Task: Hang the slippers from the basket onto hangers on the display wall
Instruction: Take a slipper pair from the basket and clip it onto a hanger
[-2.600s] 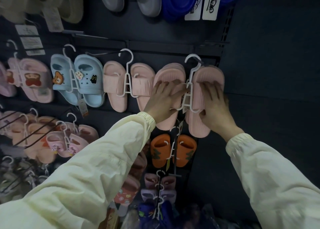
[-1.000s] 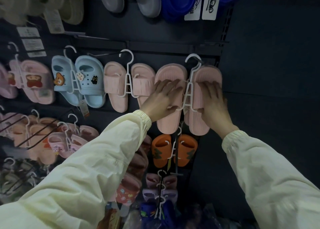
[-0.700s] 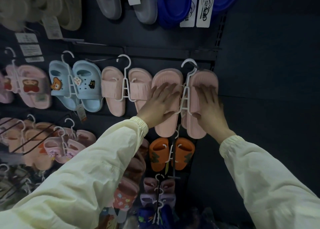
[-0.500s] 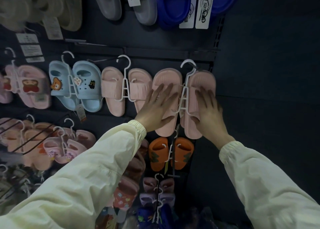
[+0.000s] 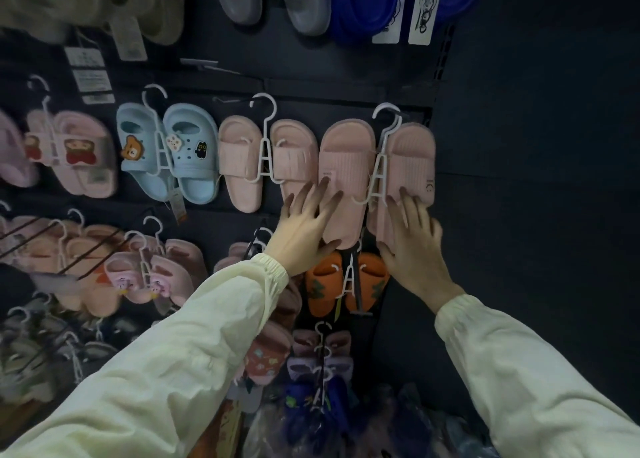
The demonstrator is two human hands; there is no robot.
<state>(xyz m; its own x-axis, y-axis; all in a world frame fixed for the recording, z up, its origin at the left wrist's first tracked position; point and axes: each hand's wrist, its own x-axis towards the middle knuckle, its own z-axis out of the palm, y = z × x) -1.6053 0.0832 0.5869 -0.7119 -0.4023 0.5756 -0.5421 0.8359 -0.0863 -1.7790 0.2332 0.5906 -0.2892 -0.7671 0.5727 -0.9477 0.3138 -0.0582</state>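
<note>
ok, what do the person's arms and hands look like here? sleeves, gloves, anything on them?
Both arms are in loose, pale cream-yellow long sleeves of light, crinkled fabric: left sleeve and right sleeve. They end at the wrists in gathered elastic cuffs. The left hand and right hand are bare, with no gloves and no ring, watch or marking in view.
</note>
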